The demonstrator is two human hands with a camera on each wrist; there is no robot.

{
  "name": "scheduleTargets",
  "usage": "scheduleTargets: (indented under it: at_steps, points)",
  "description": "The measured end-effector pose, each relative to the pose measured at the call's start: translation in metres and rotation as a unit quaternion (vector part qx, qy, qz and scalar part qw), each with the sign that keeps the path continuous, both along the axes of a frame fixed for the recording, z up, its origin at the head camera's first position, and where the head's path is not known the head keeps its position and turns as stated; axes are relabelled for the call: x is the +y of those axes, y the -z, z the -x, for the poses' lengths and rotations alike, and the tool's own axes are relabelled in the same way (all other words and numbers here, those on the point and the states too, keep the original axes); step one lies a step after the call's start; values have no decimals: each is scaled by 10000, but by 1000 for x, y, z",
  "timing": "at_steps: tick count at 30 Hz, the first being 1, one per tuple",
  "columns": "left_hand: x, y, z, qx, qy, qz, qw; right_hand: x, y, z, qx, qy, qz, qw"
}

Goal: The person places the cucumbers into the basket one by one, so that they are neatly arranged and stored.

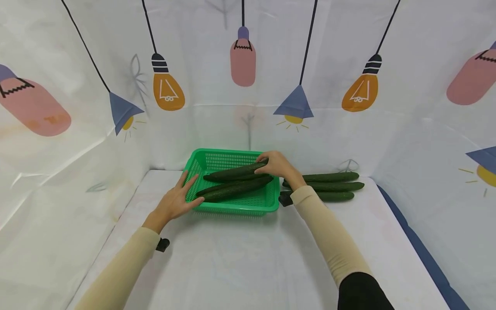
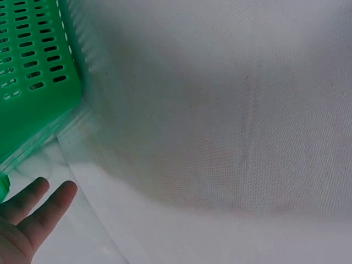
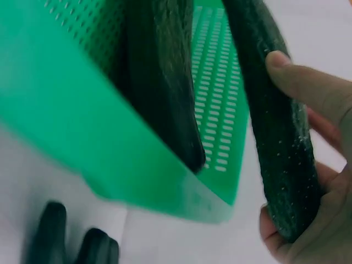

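A green plastic basket (image 1: 232, 207) with slotted walls stands at the back of the table. My right hand (image 1: 277, 165) grips one end of a dark green cucumber (image 3: 280, 132) at the basket's right side, thumb on one face and fingers round the other. That cucumber's far end reaches over the basket's inside. Below and in front of it, other cucumbers (image 1: 238, 189) lie lengthwise in the basket, partly overlapping. My left hand (image 1: 175, 202) is at the basket's left front corner with fingers spread; in the left wrist view only some fingers (image 2: 48, 212) show.
To the right of the basket, 3 more cucumbers (image 1: 335, 187) lie side by side on the white-covered table (image 1: 240, 258). A white sheet printed with lamps (image 1: 217, 125) rises behind and along both sides.
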State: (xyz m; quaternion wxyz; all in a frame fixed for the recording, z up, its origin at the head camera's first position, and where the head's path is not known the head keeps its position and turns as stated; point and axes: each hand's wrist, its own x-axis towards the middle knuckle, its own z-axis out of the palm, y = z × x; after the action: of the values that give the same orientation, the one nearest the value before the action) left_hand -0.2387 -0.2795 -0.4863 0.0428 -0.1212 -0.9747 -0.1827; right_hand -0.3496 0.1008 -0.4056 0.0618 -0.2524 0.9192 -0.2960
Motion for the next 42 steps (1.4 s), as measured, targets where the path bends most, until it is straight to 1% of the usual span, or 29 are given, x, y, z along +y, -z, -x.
scheduleTargets:
  at_steps: [3, 8, 14, 19, 23, 27, 33, 36, 42]
  points:
    - [-1, 0, 0, -14, -9, 13, 10000, -5, 6, 3, -135, 62, -47, 9999]
    - [-3, -3, -2, -14, -21, 33, 10000, -13, 15, 6, -233, 60, -23, 9997]
    - [-4, -4, -2, -6, -21, 22, 10000, -23, 17, 7, -321, -79, 146, 9993]
    - [-2, -1, 0, -1, -4, -3, 10000, -30, 20, 7, -428, -150, 220, 9987]
    - [1, -1, 1, -20, 32, -16, 10000, -33, 27, 9, -519, -143, 117, 9985]
    - [3, -3, 0, -37, 27, -1, 10000, -34, 33, 11, -643, -175, 30, 9978]
    - [1, -4, 0, -68, -10, 35, 10000, -34, 38, 16, -880, -280, 28, 9957]
    - [0, -4, 0, -96, -26, 39, 9999, -35, 39, 17, -882, -298, 73, 9956]
    - [1, -4, 0, -159, -24, 17, 9999, -42, 39, 18, -683, -364, 142, 9969]
